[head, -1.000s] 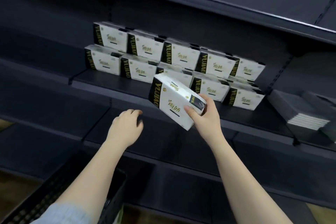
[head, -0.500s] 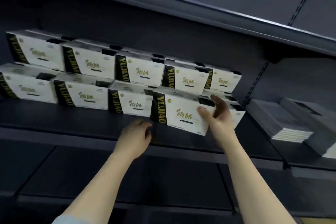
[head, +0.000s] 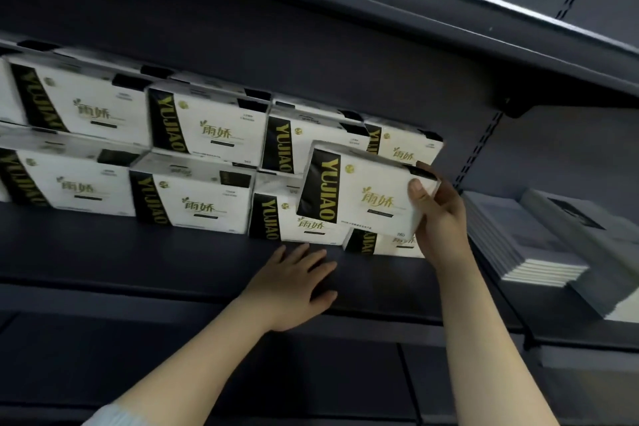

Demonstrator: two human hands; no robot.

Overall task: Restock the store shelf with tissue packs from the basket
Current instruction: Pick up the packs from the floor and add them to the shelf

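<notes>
My right hand (head: 437, 214) grips the right end of a white tissue pack (head: 363, 190) with a black band and gold lettering. The pack hangs tilted in front of the stacked tissue packs (head: 204, 128), over the right end of the rows. Those packs stand two high along the dark shelf (head: 138, 263). My left hand (head: 294, 284) rests flat on the shelf's front, fingers spread, just below the bottom row. The basket is out of view.
A stack of grey booklets (head: 529, 242) lies on the shelf to the right of the packs. An upper shelf (head: 415, 14) overhangs the rows closely. A slotted upright (head: 480, 149) runs behind the right end. Lower shelves sit below.
My right hand has lifted the pack up and rightward, closer to the top row. My left hand has opened flat onto the shelf. The view has moved closer.
</notes>
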